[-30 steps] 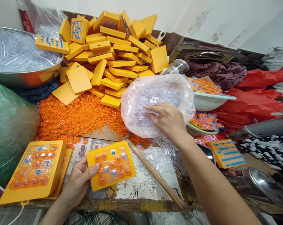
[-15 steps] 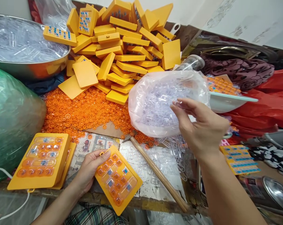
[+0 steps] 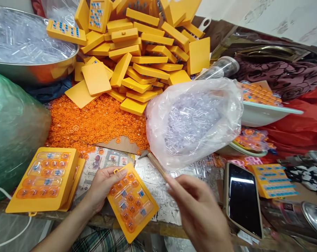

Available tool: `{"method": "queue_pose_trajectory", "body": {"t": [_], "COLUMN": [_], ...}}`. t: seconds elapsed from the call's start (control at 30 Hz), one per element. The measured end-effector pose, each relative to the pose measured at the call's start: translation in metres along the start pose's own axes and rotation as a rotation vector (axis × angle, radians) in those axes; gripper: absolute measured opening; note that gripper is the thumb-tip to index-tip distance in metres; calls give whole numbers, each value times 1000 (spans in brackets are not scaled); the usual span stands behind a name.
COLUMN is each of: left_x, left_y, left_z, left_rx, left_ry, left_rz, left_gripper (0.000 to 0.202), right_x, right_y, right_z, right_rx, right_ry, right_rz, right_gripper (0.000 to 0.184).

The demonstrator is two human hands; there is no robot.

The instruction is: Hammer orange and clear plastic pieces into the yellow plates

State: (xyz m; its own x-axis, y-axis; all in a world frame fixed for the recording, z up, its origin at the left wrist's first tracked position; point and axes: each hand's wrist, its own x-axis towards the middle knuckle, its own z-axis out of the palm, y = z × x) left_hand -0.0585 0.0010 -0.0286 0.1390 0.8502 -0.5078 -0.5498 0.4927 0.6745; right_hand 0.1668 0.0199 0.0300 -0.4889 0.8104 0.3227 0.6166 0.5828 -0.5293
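Note:
My left hand [image 3: 103,187] grips a yellow plastic board [image 3: 144,222] by its upper left corner, thumb on the front. The board is tilted and carries orange button caps and longer clear covers, with blue marks under some. My right hand [image 3: 200,213], slightly blurred, is to the right of the board, fingers drawn together at a wooden stick [image 3: 157,164]. Whether it touches the stick, and what sits in its fingertips, I cannot make out. Beyond it stands a white plastic bag [image 3: 158,140] of small clear pieces [image 3: 192,119].
Yellow boards [image 3: 148,71] are piled at the back, above loose orange caps [image 3: 95,122]. Filled boards [image 3: 45,175] stack at left, beside a green bag [image 3: 14,140]. A metal basin [image 3: 48,70] of clear parts stands behind. At right lie a phone [image 3: 243,199] and a bowl [image 3: 263,113].
My right hand has come down and left from above the bag of clear pieces to beside the board. My left hand keeps its hold on the board. The view has shifted slightly.

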Motion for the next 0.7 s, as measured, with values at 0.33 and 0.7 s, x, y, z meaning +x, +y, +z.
{"method": "queue_pose_trajectory", "body": {"t": [0.33, 0.7], "left_x": [-9, -21], "left_y": [-7, -8], "left_z": [3, 1], "left_rx": [105, 487], "left_ry": [141, 250], "left_rz": [133, 374], "left_gripper": [36, 33], "right_x": [-6, -7], "right_y": [-9, -10], "right_z": [51, 59], "right_rx": [492, 875], "right_ry": [-45, -59], "right_rz": [448, 665], "right_gripper": [7, 23]}}
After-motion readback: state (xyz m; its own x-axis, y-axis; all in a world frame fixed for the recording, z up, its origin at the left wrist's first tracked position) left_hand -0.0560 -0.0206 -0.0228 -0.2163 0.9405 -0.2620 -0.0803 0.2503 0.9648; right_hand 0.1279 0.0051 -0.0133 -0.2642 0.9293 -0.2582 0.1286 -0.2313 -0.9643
